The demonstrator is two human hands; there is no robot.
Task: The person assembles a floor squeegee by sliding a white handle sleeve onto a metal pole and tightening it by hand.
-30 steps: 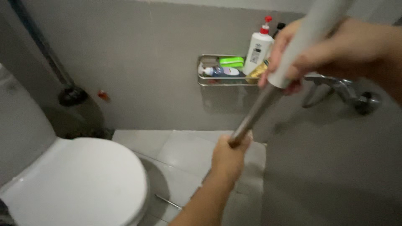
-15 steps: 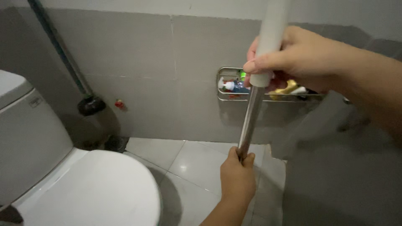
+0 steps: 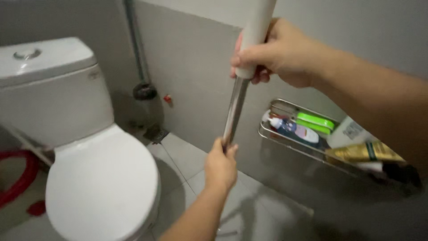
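Swung left since half a second ago, toilet [image 3: 102,187] now fuller in view. Upright pole [image 3: 236,107] beside it: right hand [image 3: 278,56] wrapped around white grip, left hand [image 3: 220,165] fisted lower. Could knock wall rack [image 3: 285,134] if swung.

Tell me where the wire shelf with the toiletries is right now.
In the head view, the wire shelf hangs on the grey wall at right, below the right hand gripping the pole, right of the left hand.

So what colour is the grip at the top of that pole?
White: the grip in the right hand tops a silver metal pole, seen in the head view.
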